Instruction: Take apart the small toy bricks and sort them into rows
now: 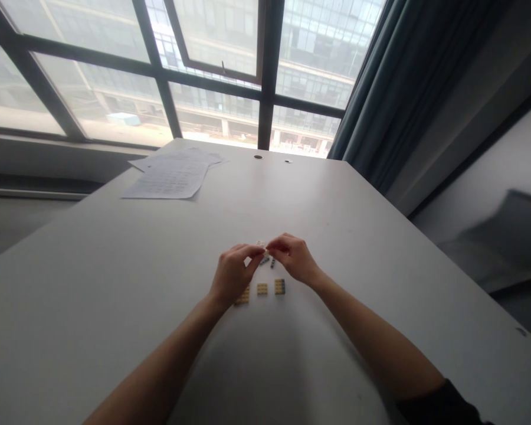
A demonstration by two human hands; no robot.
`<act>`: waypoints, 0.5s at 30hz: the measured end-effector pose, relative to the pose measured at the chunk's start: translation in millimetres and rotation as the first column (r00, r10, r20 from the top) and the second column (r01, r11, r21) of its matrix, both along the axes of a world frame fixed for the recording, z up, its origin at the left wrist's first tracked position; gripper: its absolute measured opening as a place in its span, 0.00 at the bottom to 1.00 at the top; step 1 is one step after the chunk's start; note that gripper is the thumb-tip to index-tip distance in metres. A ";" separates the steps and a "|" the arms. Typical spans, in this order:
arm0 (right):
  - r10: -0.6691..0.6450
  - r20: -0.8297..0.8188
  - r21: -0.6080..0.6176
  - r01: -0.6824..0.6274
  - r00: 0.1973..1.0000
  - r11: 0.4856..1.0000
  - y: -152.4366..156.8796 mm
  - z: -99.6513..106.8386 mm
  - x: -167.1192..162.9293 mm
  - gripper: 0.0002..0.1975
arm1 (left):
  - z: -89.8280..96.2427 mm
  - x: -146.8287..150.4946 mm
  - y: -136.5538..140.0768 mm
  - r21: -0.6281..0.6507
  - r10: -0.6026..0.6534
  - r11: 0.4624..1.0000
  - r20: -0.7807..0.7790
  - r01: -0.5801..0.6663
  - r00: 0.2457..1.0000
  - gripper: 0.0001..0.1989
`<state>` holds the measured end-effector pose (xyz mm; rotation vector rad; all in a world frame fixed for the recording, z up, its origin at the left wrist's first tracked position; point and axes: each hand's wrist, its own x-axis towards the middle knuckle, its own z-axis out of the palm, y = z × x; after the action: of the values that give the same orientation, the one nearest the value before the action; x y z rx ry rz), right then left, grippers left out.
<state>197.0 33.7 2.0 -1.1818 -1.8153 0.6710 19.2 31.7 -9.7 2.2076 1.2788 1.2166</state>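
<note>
My left hand [234, 273] and my right hand [294, 257] meet fingertip to fingertip just above the table, each closed in a pinch. Whatever lies between the fingertips is too small to make out. Under them are small grey toy bricks [272, 263] and some whitish pieces [260, 242], partly covered by the fingers. Nearer to me sit a small tan studded block [262, 289] and, to its right, a tan and grey block [279, 287]. Another tan block [242, 297] is partly hidden behind my left hand and wrist.
The white table [150, 248] stretches to the window wall. Printed sheets of paper [168, 177] overlap at its far left. Two round holes, one dark [258, 157], are set near the far edge. A dark blue curtain [393, 88] hangs at the right.
</note>
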 end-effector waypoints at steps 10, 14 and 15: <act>-0.027 -0.391 -0.193 -0.053 0.920 0.980 -23.2 -6.0 16.8 0.08 | 17.1 10.6 -15.6 -0.226 -0.255 0.938 0.059 0.262 0.965 0.03; -0.095 -0.037 -0.207 0.085 0.995 0.975 -37.5 -19.5 40.8 0.04 | 16.7 2.0 -8.4 -0.091 -0.150 0.986 -0.094 0.142 0.984 0.05; -0.097 0.033 -0.212 0.102 0.995 0.972 -40.5 -23.0 44.8 0.04 | 14.2 -1.5 -4.8 -0.057 -0.094 0.995 -0.129 0.087 0.987 0.06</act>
<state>241.8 -6.9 -21.0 -1.4164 -1.7213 0.8129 17.7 26.9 4.5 2.3151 1.2286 1.0085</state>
